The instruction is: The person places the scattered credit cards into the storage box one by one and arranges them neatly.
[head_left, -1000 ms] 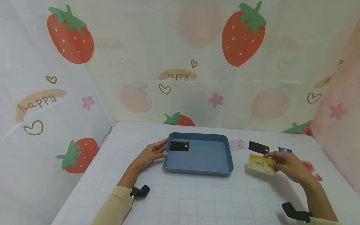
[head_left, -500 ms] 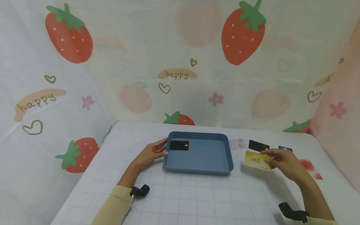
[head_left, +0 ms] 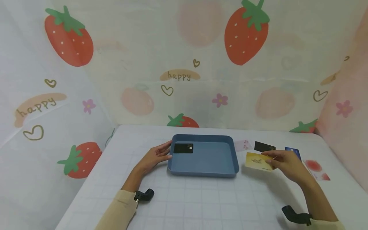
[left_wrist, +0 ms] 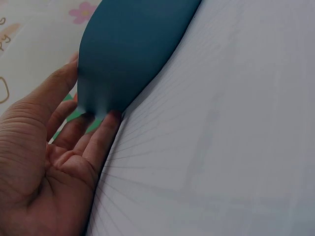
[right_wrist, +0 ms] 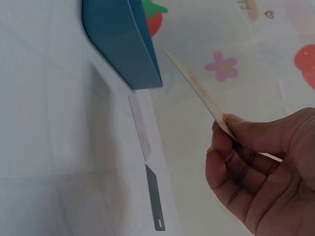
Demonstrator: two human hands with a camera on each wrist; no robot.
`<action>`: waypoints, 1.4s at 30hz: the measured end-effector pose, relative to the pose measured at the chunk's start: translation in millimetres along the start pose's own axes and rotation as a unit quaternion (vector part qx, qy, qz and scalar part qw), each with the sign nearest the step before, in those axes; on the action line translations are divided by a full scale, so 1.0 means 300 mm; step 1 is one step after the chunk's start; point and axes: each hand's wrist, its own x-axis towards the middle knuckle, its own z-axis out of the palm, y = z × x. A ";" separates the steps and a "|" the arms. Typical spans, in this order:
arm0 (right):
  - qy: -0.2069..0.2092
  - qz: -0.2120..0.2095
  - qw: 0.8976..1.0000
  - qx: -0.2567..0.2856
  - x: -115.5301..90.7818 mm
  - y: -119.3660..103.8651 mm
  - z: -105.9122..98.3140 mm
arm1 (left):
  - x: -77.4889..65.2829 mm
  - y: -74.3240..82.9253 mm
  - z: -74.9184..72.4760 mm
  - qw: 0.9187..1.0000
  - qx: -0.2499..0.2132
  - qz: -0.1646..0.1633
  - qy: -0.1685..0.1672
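My right hand (head_left: pixel 287 164) pinches a yellow card (head_left: pixel 257 161) between thumb and fingers, above the table to the right of a blue tray (head_left: pixel 205 175). In the right wrist view the card (right_wrist: pixel 197 91) appears nearly edge-on, apart from the table. My left hand (head_left: pixel 156 157) touches the tray's left side with its fingertips, fingers fairly straight. The left wrist view shows these fingers (left_wrist: pixel 106 137) against the tray's outer wall (left_wrist: pixel 128 49). Inside the tray, at its upper left, lies a black card (head_left: pixel 183 148).
Behind the yellow card lie another black card (head_left: pixel 264 146) and a pale pink patterned card (head_left: pixel 243 145). A blue card (head_left: pixel 294 152) and a white card with red shapes (head_left: pixel 314 167) lie farther right, partly behind my right hand. Patterned cloth (head_left: pixel 184 48) hangs around the table.
My right hand has moved left toward the tray, carrying the yellow card. More of the blue card and the red-patterned card shows. The left hand and tray stay put.
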 end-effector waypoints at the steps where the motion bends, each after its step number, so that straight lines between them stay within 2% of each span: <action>1: 0.002 0.003 1.000 0.000 -0.001 -0.005 0.002 | 0.001 0.001 0.001 1.000 0.000 0.001 -0.001; 12: 0.010 0.020 1.000 -0.005 0.011 -0.052 0.026 | 0.016 -0.007 -0.003 1.000 -0.014 0.013 -0.008; 22: -0.006 -0.009 1.000 -0.008 0.038 -0.091 0.032 | 0.010 -0.012 -0.004 1.000 -0.008 0.002 -0.002; 42: -0.016 -0.018 0.999 0.034 0.114 -0.155 0.072 | 0.012 -0.010 -0.005 1.000 -0.002 0.001 -0.005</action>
